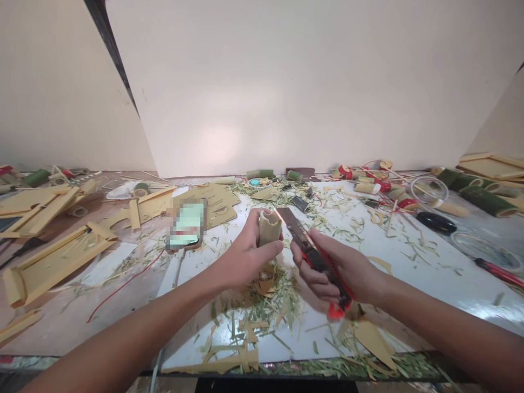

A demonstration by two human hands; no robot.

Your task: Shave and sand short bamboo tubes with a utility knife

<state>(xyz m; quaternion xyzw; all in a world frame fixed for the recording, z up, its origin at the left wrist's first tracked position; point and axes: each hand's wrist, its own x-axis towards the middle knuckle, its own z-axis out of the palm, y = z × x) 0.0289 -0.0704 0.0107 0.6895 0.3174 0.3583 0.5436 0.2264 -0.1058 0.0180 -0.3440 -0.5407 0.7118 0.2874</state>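
Observation:
My left hand [249, 245] is wrapped round a short bamboo tube [269, 230], held upright with its notched, uneven rim facing up. In my right hand [339, 262] is a box cutter [313, 248] with a dark body and red edges. Its blade end points up and left, close beside the tube's rim but apart from it. Below both hands lies a heap of green and tan bamboo shavings [282, 295] on a white board [192, 327].
At left are cardboard trays [61, 262] and a phone [187, 224] on cardboard pieces [216, 199]. Along the right lie green bamboo pieces [487, 199], a black mouse-like object [436, 222], a roll of clear line [429, 191] and a red-handled tool [497, 272]. A pale panel [295, 87] stands behind.

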